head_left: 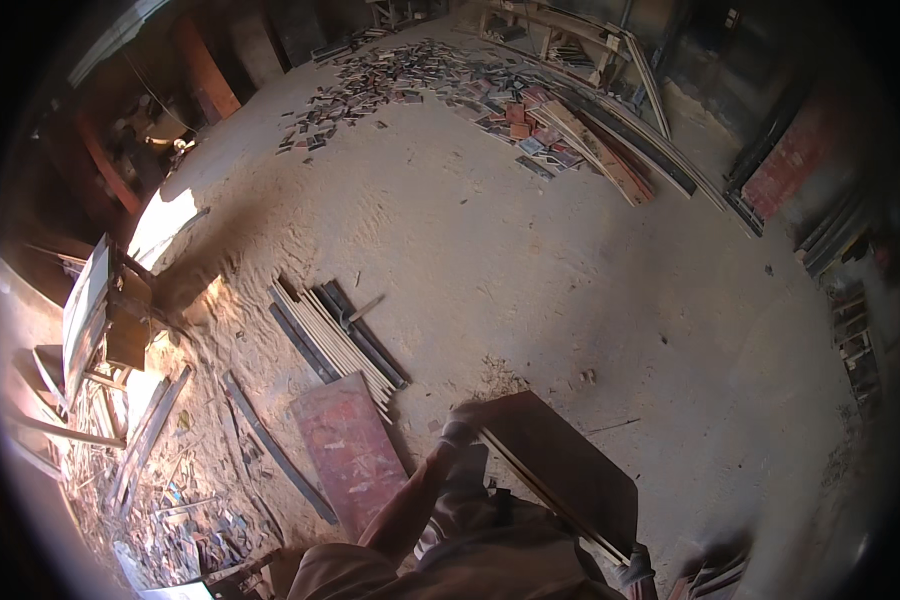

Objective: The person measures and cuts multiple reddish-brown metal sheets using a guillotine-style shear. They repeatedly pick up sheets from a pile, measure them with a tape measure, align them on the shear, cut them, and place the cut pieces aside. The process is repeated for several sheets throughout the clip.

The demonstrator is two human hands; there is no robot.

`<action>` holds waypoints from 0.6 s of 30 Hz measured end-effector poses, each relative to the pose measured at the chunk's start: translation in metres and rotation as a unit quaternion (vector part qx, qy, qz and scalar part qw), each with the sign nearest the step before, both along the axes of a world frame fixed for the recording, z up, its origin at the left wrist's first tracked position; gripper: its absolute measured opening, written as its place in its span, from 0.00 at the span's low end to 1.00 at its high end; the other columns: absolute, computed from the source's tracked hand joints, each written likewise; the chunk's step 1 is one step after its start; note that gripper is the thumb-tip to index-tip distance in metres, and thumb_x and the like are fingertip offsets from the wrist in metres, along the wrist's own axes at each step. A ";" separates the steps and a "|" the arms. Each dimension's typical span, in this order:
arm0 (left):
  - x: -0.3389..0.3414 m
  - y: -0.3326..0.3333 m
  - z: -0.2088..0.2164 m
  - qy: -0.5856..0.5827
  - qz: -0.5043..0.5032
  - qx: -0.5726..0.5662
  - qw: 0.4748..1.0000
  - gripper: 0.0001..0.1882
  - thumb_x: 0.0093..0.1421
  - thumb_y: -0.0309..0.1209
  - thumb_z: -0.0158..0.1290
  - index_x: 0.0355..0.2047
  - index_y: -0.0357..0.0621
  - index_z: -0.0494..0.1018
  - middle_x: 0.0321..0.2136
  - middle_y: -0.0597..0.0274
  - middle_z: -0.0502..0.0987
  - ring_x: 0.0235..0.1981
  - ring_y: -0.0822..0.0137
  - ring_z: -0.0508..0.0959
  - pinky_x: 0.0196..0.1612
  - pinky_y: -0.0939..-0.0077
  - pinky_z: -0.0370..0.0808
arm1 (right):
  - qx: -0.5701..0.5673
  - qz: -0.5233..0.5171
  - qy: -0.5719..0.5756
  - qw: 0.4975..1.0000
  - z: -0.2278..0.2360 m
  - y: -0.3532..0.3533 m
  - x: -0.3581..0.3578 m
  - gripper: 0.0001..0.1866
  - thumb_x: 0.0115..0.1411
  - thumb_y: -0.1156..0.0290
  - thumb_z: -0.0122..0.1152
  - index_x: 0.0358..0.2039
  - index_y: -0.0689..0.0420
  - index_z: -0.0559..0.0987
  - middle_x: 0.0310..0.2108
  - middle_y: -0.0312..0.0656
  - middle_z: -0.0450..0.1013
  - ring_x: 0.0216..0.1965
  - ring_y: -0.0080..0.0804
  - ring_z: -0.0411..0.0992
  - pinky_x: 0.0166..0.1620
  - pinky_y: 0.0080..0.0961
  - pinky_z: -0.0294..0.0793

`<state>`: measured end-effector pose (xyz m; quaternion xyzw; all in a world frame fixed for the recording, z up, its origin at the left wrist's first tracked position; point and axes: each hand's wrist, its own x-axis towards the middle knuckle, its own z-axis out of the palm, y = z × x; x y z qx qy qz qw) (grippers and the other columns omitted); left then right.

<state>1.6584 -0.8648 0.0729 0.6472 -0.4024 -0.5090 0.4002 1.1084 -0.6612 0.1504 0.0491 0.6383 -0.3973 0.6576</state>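
Note:
A dark brown flat wooden board [560, 460] slants in front of my body, its pale edge turned toward me. My left hand [459, 426], which looks gloved, is closed round the board's far left corner. At the near right corner my right hand [637, 566] grips the same board; much of it is in shadow and its fingers show only in part. To the left of my left forearm a worn reddish board [350, 450] lies flat on the floor. Its upper end meets a bundle of pale wooden strips [335, 335] with dark strips alongside.
Scattered small wood pieces [400, 75] cover the far floor. Long planks [600, 150] lie beside them at the far right. On the left are a wooden stand [125, 320], curved dark strips [275, 445] and a heap of scraps [190, 535]. A red panel [785, 175] leans at the right wall.

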 end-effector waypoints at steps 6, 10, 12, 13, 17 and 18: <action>0.046 -0.263 0.030 0.027 0.034 0.028 0.999 0.26 0.63 0.35 0.62 0.58 0.34 0.75 0.49 0.55 0.82 0.50 0.65 0.80 0.51 0.72 0.79 | 0.019 -0.086 -0.068 0.994 0.046 -0.209 0.076 0.25 0.63 0.58 0.51 0.54 0.58 0.82 0.51 0.52 0.81 0.50 0.55 0.80 0.55 0.61 0.79; 0.094 -0.419 0.026 0.056 0.072 0.033 0.995 0.28 0.61 0.37 0.64 0.59 0.35 0.75 0.47 0.57 0.83 0.46 0.66 0.82 0.47 0.74 0.80 | 0.006 -0.098 -0.064 0.993 0.044 -0.377 0.124 0.21 0.66 0.58 0.52 0.49 0.60 0.82 0.43 0.52 0.83 0.40 0.51 0.83 0.42 0.51 0.86; 0.131 -0.499 0.018 0.076 0.059 0.080 0.992 0.30 0.60 0.36 0.65 0.59 0.33 0.75 0.46 0.57 0.83 0.43 0.68 0.82 0.43 0.75 0.81 | -0.012 -0.050 -0.076 0.996 0.025 -0.472 0.151 0.22 0.65 0.57 0.52 0.50 0.58 0.82 0.44 0.50 0.83 0.42 0.51 0.83 0.44 0.52 0.86; 0.151 -0.542 0.015 0.037 0.051 0.065 0.996 0.29 0.60 0.35 0.65 0.59 0.33 0.75 0.46 0.57 0.83 0.43 0.69 0.82 0.42 0.75 0.81 | 0.003 -0.043 -0.056 0.997 0.014 -0.518 0.168 0.22 0.65 0.57 0.52 0.50 0.58 0.82 0.44 0.49 0.83 0.42 0.52 0.83 0.44 0.52 0.85; 0.241 -0.705 0.036 0.100 0.179 0.073 0.976 0.26 0.62 0.33 0.64 0.58 0.31 0.75 0.46 0.57 0.83 0.44 0.68 0.82 0.45 0.75 0.82 | -0.039 -0.001 -0.029 0.999 -0.016 -0.716 0.254 0.23 0.65 0.58 0.52 0.52 0.61 0.81 0.48 0.50 0.82 0.44 0.51 0.83 0.47 0.53 0.84; 0.283 -0.748 0.056 -0.221 0.052 -0.147 0.963 0.25 0.63 0.31 0.62 0.58 0.31 0.75 0.47 0.56 0.83 0.45 0.67 0.82 0.47 0.74 0.81 | -0.018 -0.008 0.001 1.000 -0.008 -0.763 0.280 0.24 0.65 0.60 0.51 0.53 0.63 0.80 0.49 0.51 0.82 0.45 0.51 0.82 0.48 0.53 0.84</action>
